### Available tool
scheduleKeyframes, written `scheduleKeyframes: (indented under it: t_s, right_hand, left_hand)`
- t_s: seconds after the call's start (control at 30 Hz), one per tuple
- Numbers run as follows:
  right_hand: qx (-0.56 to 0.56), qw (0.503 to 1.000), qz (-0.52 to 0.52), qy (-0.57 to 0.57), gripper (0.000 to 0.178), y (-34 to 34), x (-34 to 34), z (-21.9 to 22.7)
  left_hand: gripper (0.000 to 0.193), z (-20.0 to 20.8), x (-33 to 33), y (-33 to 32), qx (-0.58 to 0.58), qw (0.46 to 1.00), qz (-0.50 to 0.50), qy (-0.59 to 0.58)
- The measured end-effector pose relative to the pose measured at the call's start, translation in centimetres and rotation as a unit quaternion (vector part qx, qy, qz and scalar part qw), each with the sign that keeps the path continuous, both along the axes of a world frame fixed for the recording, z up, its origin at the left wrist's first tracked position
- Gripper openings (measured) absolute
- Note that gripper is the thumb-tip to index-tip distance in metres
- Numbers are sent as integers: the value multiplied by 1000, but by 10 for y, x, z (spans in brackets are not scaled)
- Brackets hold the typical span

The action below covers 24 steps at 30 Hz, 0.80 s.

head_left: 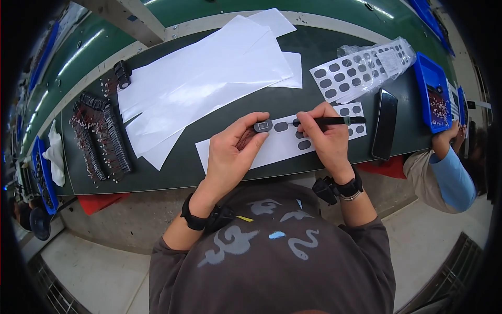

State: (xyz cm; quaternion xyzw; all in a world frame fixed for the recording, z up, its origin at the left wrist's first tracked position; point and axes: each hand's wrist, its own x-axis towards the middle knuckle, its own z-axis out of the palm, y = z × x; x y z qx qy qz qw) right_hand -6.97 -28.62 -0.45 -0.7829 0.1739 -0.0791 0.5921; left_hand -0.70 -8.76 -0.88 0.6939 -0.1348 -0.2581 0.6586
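My left hand [232, 149] pinches a small dark oval speaker-like part [262, 126] between thumb and fingertips, with thin reddish-brown wires gathered under the palm. In my right hand [329, 135] is a slim black pen-shaped tool [334, 120]. Its thin tip points left, beside a dark grey oval sticker on a white sticker sheet [230, 157]. Both hands are over that sheet. More oval stickers show around my right fingers, while the left stretch of the sheet is bare backing.
Glossy white sheets [204, 78] overlap behind my hands. Wired dark parts [112, 138] stand in rows at left. Bagged sticker sheets [361, 70], a black phone [384, 124] and a blue bin [433, 91] are at right. Another person's hand [447, 137] touches the bin.
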Motion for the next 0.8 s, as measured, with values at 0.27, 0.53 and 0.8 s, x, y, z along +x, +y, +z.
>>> scheduleKeyframes:
  t_s: [0.27, 0.53, 0.8]
  right_hand:
    - [-4, 1000, 21, -12, 14, -3, 0, 0]
    - [68, 993, 39, -91, 14, -1, -10, -2]
    - [111, 991, -56, -43, 14, 4, 1, 4]
  left_hand:
    - [31, -4, -1, -1, -21, 999, 27, -37]
    - [32, -3, -2, 0, -23, 999, 24, -32]
    - [34, 0, 2, -1, -43, 999, 10, 7]
